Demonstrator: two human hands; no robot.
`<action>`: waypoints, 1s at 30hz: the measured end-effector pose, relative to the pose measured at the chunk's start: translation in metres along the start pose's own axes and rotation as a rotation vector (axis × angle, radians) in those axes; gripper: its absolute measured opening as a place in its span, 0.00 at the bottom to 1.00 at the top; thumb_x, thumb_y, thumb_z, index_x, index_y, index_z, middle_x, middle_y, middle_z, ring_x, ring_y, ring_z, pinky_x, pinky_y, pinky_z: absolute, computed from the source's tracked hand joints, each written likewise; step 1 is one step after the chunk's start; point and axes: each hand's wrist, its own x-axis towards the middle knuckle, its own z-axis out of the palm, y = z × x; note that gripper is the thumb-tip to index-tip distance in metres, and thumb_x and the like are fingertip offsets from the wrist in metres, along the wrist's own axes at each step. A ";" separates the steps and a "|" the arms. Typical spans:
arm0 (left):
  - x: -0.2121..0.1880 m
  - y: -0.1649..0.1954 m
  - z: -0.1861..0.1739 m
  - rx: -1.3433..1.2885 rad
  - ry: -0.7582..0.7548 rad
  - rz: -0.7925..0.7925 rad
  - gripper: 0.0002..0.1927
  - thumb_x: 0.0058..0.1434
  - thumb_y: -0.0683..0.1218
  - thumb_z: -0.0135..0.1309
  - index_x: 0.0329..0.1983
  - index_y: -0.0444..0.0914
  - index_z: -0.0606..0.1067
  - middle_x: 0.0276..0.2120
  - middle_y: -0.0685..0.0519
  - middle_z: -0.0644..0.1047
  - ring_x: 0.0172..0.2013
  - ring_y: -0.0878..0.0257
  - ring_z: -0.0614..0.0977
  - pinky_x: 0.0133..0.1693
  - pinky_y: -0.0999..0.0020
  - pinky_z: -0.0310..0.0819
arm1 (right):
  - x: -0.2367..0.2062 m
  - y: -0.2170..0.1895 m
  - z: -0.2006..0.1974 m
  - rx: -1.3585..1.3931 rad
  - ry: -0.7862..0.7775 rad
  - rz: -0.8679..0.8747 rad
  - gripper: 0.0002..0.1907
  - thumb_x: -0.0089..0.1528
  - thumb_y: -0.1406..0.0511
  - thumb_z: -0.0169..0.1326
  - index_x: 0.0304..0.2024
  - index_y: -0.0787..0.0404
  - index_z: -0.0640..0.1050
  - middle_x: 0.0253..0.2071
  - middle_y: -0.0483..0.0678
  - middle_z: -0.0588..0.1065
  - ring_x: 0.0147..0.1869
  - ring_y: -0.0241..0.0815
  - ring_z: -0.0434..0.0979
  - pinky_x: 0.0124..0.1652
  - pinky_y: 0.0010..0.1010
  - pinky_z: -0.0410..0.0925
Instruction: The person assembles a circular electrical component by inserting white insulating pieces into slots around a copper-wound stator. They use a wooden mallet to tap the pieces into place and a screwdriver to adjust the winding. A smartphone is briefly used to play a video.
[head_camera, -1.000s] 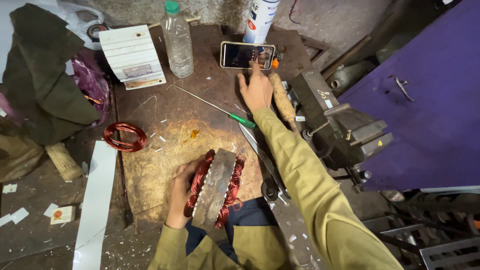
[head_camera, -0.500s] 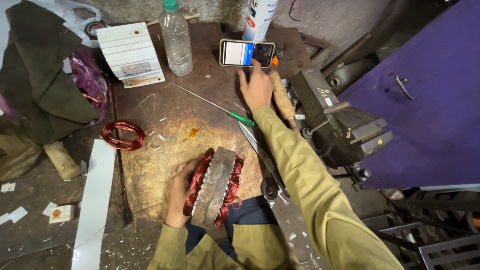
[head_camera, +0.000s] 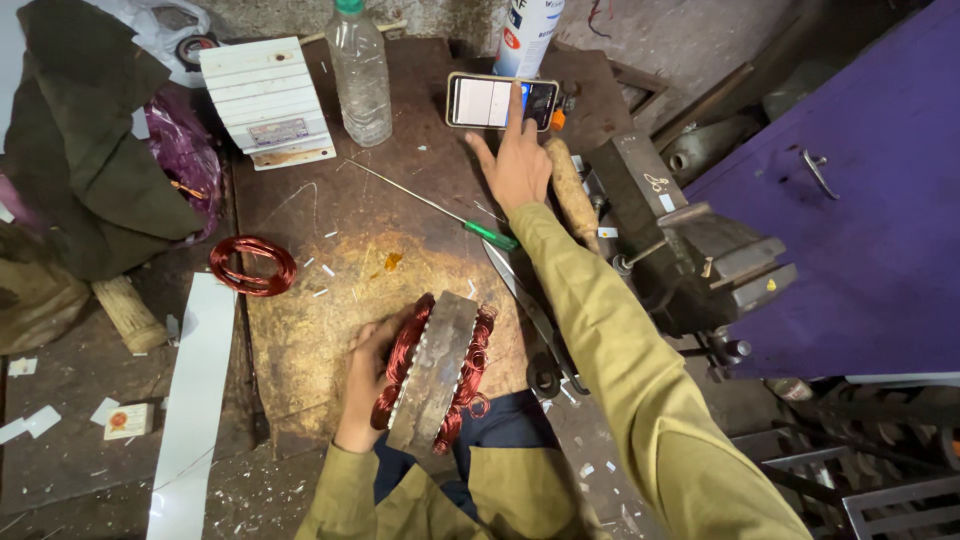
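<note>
Left hand (head_camera: 365, 365) grip clamped on stator (head_camera: 437, 370), fingers hidden, right hand (head_camera: 515, 165) grip apart, fingertip on phone (head_camera: 500, 101)

bare hands (head_camera: 520, 165) emerge from long olive-yellow sleeves (head_camera: 640, 380) worn over dark blue trousers (head_camera: 500, 425).

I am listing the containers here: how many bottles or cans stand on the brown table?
2. A clear plastic bottle stands at the table's far edge beside the white block. A white spray can stands behind the phone, cut off by the frame's top. Others may be hidden.
</note>
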 end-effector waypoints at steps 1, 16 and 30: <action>0.000 0.001 0.000 0.010 0.002 0.011 0.27 0.56 0.47 0.59 0.61 0.37 0.77 0.46 0.46 0.80 0.49 0.54 0.76 0.55 0.62 0.66 | 0.001 0.000 0.000 -0.006 -0.005 0.006 0.53 0.63 0.44 0.61 0.77 0.54 0.47 0.42 0.61 0.71 0.36 0.65 0.77 0.33 0.53 0.69; 0.001 0.003 -0.001 -0.062 -0.020 -0.004 0.26 0.57 0.47 0.58 0.61 0.37 0.77 0.46 0.45 0.79 0.48 0.55 0.77 0.54 0.63 0.68 | -0.007 -0.007 -0.005 0.026 0.070 -0.019 0.25 0.63 0.53 0.61 0.54 0.63 0.74 0.47 0.58 0.78 0.40 0.63 0.80 0.38 0.51 0.72; 0.000 -0.003 0.000 0.009 0.001 0.013 0.26 0.58 0.48 0.59 0.60 0.38 0.77 0.46 0.47 0.80 0.49 0.55 0.77 0.54 0.62 0.67 | -0.006 -0.005 -0.007 0.162 0.154 0.052 0.29 0.61 0.57 0.62 0.58 0.69 0.73 0.53 0.63 0.77 0.53 0.65 0.78 0.49 0.49 0.71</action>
